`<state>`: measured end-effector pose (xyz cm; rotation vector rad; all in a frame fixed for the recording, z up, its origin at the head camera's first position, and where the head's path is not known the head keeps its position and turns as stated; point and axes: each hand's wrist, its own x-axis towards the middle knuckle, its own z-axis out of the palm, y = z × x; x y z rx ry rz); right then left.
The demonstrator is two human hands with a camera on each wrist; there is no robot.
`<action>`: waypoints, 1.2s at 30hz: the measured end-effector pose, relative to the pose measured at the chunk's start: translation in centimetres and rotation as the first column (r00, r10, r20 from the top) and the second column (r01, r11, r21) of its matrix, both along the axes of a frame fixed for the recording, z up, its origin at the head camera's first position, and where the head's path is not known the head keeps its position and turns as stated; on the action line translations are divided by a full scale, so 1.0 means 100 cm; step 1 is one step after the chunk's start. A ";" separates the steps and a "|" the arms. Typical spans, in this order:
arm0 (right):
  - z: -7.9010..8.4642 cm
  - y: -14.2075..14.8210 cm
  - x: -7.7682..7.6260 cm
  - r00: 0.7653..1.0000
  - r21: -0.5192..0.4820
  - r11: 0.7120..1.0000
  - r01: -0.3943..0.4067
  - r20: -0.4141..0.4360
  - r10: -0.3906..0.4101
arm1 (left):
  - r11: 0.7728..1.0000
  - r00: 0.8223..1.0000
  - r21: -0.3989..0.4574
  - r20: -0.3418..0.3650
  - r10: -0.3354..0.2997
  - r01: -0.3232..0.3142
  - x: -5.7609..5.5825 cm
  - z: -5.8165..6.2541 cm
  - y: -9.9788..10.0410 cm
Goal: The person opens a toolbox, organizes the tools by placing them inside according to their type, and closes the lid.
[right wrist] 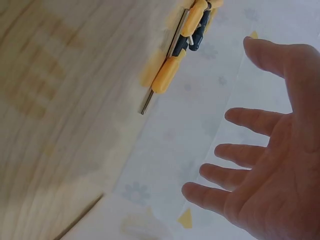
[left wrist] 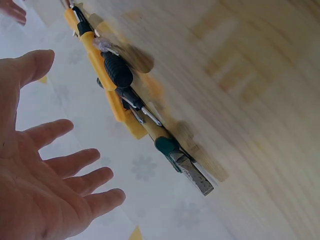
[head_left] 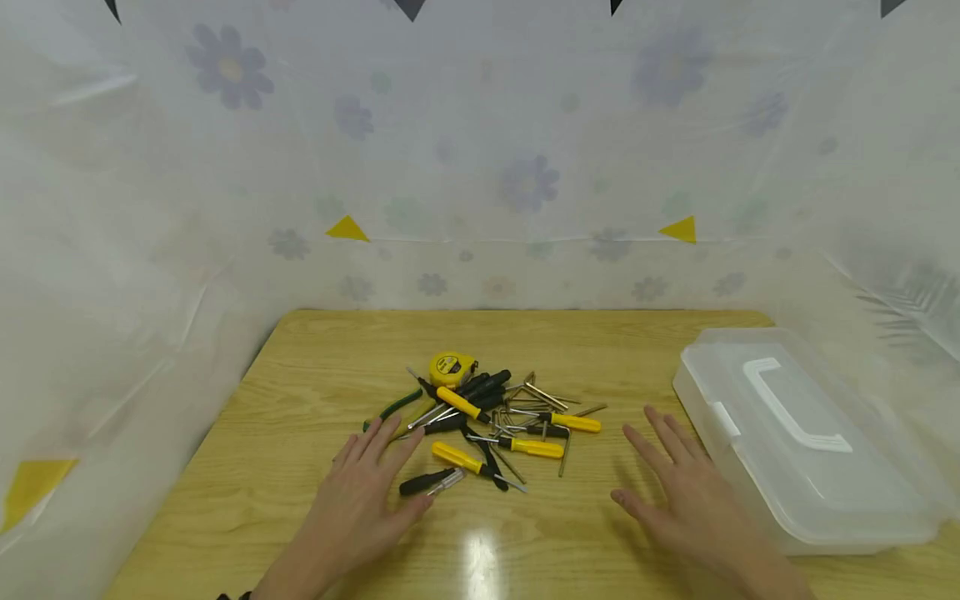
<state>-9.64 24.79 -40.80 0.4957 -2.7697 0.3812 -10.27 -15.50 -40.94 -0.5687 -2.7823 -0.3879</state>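
Left hand, right hand, piled tools partly hidden

Before me on the table lies a heap of tools, with the tape measure at its far edge, hex keys toward its right, and screwdrivers through its middle and along its near side. I have my left hand at the heap's near left and my right hand to its right, between it and the box on the table's right side. Behind the table hangs a sheet.
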 end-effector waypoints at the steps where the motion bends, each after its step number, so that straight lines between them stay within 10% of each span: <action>1: 0.000 0.000 0.000 1.000 -0.001 1.000 0.001 0.004 -0.001 | 1.000 1.000 0.001 0.001 -0.001 0.001 0.000 0.000 0.000; 6: 0.007 0.002 0.005 1.000 -0.040 0.999 0.024 -0.004 -0.024 | 1.000 1.000 -0.006 -0.018 -0.009 0.009 0.001 0.001 0.000; 9: 0.024 0.012 0.012 0.989 -0.113 0.993 0.025 -0.145 -0.041 | 0.999 0.996 0.034 -0.087 -0.013 0.016 0.001 0.002 0.001; 13: 0.047 0.055 0.011 0.881 -0.241 0.969 -0.054 -0.468 -0.068 | 0.979 0.983 0.192 -0.179 -0.028 0.062 0.002 0.006 0.003; 16: 0.053 0.103 0.003 0.833 -0.289 0.957 0.002 -0.530 -0.162 | 0.949 0.977 0.293 -0.203 -0.059 0.118 0.003 0.010 0.005; 20: 0.042 0.154 0.000 0.925 -0.253 0.941 0.225 -0.249 -0.288 | 0.930 0.975 0.329 -0.200 -0.099 0.162 0.004 0.013 0.006; 24: 0.030 0.176 0.001 0.951 -0.127 0.942 0.310 0.040 -0.307 | 0.931 0.978 0.330 -0.185 -0.098 0.156 0.008 0.012 0.008; 30: 0.029 0.156 0.005 0.962 0.002 0.963 0.270 0.037 -0.270 | 0.928 0.962 0.322 -0.252 -0.105 0.185 0.008 0.012 0.014; 36: 0.033 0.113 0.010 0.972 0.076 0.970 0.232 -0.037 -0.230 | 0.885 0.981 0.428 -0.142 -0.131 0.180 0.006 0.015 0.028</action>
